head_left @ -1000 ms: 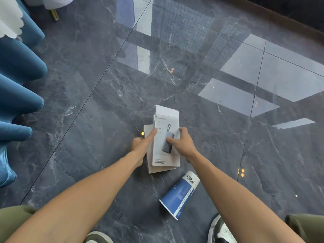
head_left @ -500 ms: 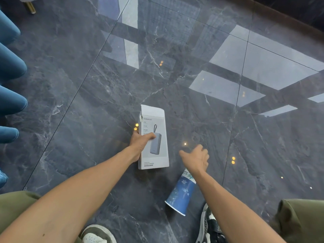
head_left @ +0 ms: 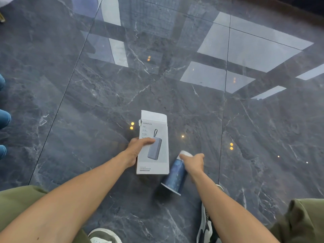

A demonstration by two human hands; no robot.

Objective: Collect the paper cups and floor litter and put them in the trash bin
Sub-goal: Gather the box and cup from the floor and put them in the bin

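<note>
— What is the left hand [head_left: 135,151] doing?
— Gripping a flat white cardboard box [head_left: 154,146] (thumb lying across its printed face) above the glossy marble floor [head_left: 87,102].
— And the right hand [head_left: 193,163]?
— Closing on the blue tapered paper cup [head_left: 173,178], lying sideways beside the box.

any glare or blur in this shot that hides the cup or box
Head view: bright window glare sits on the far marble floor, away from both; the power bank box is sharp, its print readable; the blue paper cup and right hand are slightly motion-blurred; wide-angle bending at edges.
</note>
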